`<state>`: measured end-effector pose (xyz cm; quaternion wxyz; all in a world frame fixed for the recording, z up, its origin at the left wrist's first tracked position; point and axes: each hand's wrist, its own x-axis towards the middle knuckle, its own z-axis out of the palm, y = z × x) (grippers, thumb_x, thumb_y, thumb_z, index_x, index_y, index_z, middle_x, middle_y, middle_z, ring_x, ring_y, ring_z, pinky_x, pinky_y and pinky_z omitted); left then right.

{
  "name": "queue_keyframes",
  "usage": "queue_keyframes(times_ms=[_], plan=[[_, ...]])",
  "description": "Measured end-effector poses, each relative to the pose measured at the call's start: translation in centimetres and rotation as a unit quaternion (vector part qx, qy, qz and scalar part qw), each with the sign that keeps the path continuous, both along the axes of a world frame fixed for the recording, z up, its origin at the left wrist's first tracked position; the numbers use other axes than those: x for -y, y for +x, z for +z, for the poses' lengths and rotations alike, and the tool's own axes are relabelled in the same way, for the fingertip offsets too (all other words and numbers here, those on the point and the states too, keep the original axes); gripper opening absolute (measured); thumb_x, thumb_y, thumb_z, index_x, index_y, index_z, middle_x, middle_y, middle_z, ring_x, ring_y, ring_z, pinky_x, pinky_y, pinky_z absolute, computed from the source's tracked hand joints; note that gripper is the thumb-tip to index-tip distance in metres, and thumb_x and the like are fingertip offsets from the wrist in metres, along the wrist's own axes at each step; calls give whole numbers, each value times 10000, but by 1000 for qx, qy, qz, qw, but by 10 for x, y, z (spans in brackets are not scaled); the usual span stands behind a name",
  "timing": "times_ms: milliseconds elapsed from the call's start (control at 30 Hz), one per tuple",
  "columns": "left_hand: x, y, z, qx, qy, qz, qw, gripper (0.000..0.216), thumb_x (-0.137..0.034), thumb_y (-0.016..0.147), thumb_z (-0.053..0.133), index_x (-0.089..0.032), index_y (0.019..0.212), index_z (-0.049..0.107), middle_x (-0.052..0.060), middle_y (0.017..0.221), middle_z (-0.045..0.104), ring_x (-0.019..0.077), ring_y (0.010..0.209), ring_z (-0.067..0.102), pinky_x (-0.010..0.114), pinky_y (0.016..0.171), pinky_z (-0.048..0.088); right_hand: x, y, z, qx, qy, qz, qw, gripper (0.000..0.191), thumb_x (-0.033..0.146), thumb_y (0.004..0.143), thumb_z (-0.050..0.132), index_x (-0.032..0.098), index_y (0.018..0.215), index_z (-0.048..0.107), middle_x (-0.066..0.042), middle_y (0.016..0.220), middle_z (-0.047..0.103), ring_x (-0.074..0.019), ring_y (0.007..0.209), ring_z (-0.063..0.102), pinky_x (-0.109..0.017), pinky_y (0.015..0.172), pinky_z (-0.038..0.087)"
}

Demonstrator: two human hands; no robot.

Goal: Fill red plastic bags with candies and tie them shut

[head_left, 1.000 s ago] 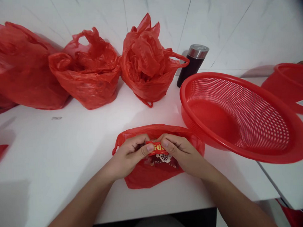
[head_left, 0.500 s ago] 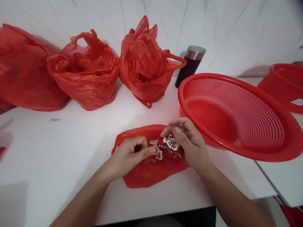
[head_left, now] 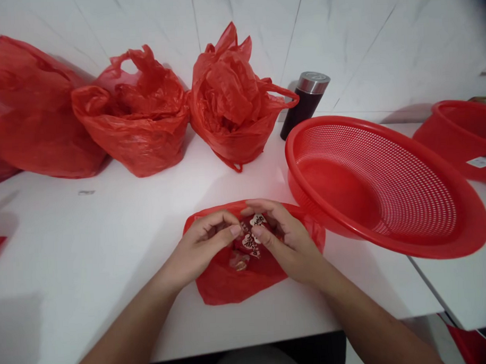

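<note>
Right hand (head_left: 290,238) having dropped back toward left hand (head_left: 203,244); both pinching small packet (head_left: 253,240) between fingertips, hovering over flat bag (head_left: 230,278).

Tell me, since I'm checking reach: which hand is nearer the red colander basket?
Right. The right hand sits just beside the red colander basket, close to its near-left rim, pinching a small packet; the left hand is farther off, on the packet's other side.
</note>
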<state>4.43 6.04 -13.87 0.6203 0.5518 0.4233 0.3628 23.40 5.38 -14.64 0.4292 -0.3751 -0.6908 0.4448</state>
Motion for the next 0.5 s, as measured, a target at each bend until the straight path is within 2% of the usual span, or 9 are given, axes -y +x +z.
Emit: queue_keyframes(times_ms=[67,133,200,300,400,500], plan=[[0,-1,0,-25,19,7,999,219,-348,897,576,-183,753,577,-50,677,562,68,576,500,193,571,440,-2,-1,-1,-20,-34,-22,999,316,228,914,574,309,1216,532,-9,1122,611,-128,949,614,-279,809,522],[1,0,0,-42,22,7,999,235,-371,894,575,-185,753,548,-53,667,541,71,573,495,192,554,436,-3,-1,-1,-64,-57,-59,995,377,221,887,607,315,1240,516,-13,1164,590,-110,854,623,-253,719,537],[4,2,-1,-47,5,-21,999,228,-394,864,614,-189,794,545,-39,706,586,93,616,549,211,575,472,-3,-2,0,-96,-61,-82,990,446,214,874,618,319,1286,485,-21,1207,579,-111,859,626,-258,729,547],[6,5,-2,-53,-15,-81,995,212,-383,839,650,-180,880,606,15,818,677,140,717,623,268,657,531,-2,-3,2,-86,-59,-80,991,388,218,861,633,292,1232,547,-15,1078,628,-131,887,625,-279,782,549],[4,5,-3,-51,-9,-87,995,205,-361,888,589,-170,863,659,37,848,703,144,731,638,285,705,543,-2,-1,4,-69,-69,-79,992,299,240,839,665,274,1130,609,-4,982,633,-131,853,617,-269,754,545],[1,2,-2,-18,-8,-77,997,219,-361,908,562,-179,837,661,17,801,701,125,660,628,265,660,539,-5,2,5,-87,-65,-93,990,240,252,854,644,266,1091,610,16,892,601,-104,783,588,-233,696,521]])
